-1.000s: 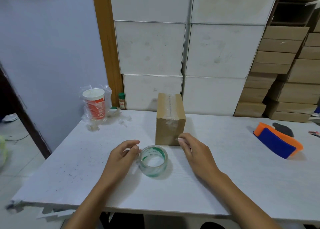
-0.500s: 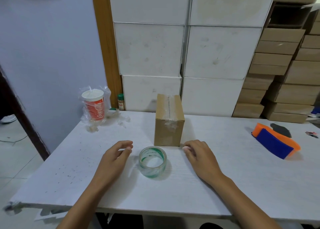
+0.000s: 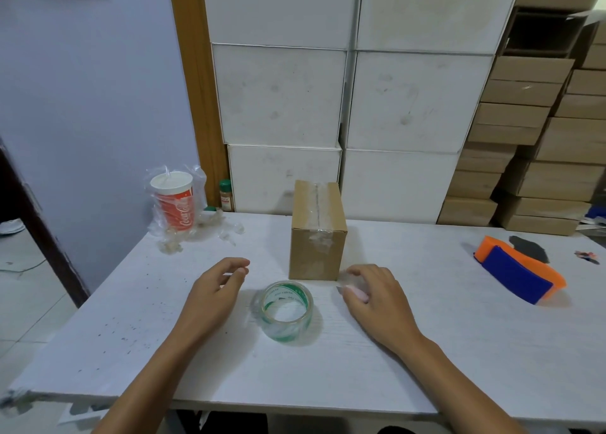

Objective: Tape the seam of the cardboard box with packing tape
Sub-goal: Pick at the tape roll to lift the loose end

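Observation:
A small brown cardboard box (image 3: 317, 236) stands upright in the middle of the white table (image 3: 426, 351). Clear tape runs along its top seam and a crumpled end hangs down the front face. A roll of clear packing tape (image 3: 286, 309) with a green-printed core lies flat just in front of the box. My left hand (image 3: 213, 297) hovers left of the roll with loosely curled fingers, touching nothing. My right hand (image 3: 380, 305) rests to the right of the roll near the box's front corner, fingers closed over a small pink cutter (image 3: 353, 292).
A red paper cup in a plastic bag (image 3: 173, 204) and scraps of tape sit at the back left. An orange and blue sponge block (image 3: 521, 272) lies at the right. White and brown cartons are stacked behind the table. The near table edge is close to me.
My left hand has let go of the tape roll and drawn back to the left. My right hand has come off the box's front face and down to the table.

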Available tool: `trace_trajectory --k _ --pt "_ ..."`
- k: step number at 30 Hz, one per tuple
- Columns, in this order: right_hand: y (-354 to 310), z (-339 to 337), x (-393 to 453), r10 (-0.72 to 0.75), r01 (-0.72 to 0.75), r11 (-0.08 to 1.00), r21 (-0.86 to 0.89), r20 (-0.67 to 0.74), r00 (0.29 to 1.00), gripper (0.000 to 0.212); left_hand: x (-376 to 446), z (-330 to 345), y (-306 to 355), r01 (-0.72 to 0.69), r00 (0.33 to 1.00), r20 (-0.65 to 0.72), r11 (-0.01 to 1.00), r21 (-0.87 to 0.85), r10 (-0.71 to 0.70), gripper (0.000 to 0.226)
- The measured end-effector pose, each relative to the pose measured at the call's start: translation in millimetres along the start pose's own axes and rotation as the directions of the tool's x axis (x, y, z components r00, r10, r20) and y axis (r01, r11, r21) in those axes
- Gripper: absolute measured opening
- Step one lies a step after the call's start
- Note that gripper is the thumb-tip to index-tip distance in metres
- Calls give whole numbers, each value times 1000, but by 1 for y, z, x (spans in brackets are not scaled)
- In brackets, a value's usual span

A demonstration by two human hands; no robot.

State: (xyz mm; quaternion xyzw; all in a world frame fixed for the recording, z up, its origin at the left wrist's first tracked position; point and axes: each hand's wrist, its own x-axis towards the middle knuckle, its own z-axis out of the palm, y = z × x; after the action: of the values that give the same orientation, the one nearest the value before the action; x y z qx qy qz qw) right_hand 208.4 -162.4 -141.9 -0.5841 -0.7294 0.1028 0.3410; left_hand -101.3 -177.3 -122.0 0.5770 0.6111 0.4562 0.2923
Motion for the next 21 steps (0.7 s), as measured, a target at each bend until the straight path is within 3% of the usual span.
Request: trace_trajectory --k 5,8,12,16,21 --pt "-26 -13 20 -3 42 990 135 -278 961 37 9 11 28 -147 985 -90 988 46 150 23" --pt "-41 -15 45 -140 159 984 75 -211 967 49 26 26 57 -346 935 -44 932 106 352 28" --pt "-49 -12 65 -169 171 985 28 -51 984 48 51 44 80 -519 853 140 791 323 502 49" --pt "-49 -12 71 -162 167 984 57 -82 983 39 60 55 80 -585 806 194 703 406 559 44" --pt "-45 -16 78 -129 138 983 122 -83 988 36 69 56 72 -579 803 151 695 427 576 42"
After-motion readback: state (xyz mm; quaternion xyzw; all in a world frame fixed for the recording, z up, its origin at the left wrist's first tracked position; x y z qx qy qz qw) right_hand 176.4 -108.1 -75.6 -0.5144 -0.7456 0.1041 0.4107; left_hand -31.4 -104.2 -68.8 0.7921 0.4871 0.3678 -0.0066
